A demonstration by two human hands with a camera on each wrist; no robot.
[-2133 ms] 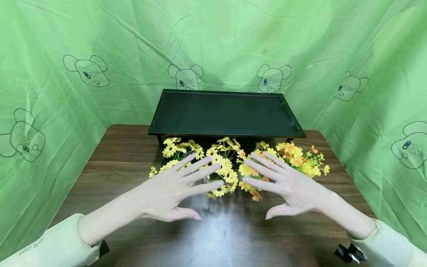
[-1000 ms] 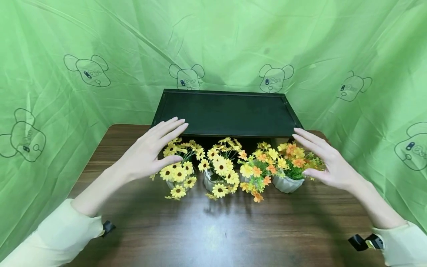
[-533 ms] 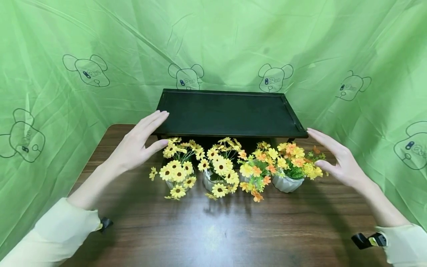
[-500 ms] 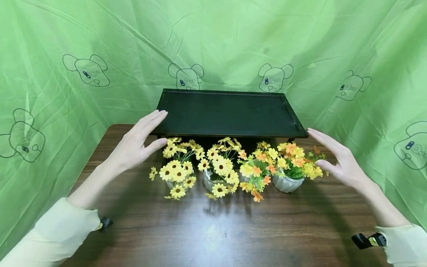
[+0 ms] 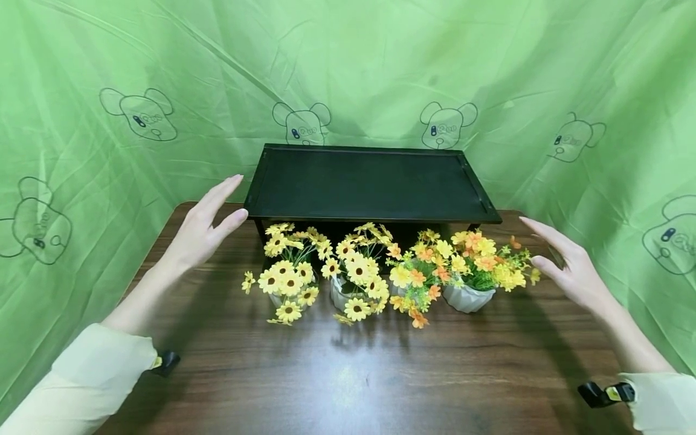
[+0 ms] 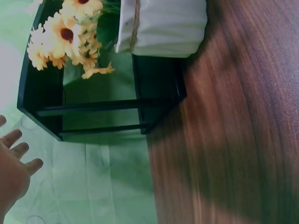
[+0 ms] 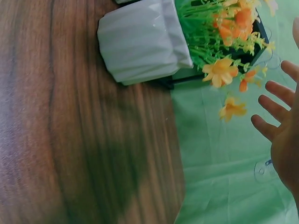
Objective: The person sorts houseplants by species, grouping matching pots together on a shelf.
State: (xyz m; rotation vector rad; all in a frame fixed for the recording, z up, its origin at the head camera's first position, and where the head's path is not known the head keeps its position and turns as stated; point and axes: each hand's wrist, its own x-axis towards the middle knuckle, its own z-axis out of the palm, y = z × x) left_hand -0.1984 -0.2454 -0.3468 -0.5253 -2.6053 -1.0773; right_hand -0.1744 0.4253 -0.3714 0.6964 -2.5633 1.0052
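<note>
A black two-tier rack stands at the back of the table. My left hand hovers just off the rack's left edge, fingers extended and holding nothing. Beyond the rack's right front corner, my right hand is held up with straight fingers, near the orange-and-yellow potted flowers. Two pots of yellow daisies and another orange-and-yellow pot complete the row before the rack. In the left wrist view a white pot has twine around it; the right wrist view shows a ribbed white pot.
The brown wooden table extends in front of the pots. Green cloth printed with bear outlines hangs behind and on both sides. The rack has a lower level, partly hidden by the flowers.
Both hands, first side by side over the flowers, have moved apart and outward. The left passed over the rack's left side and is now off its edge. The pots and rack have stayed put.
</note>
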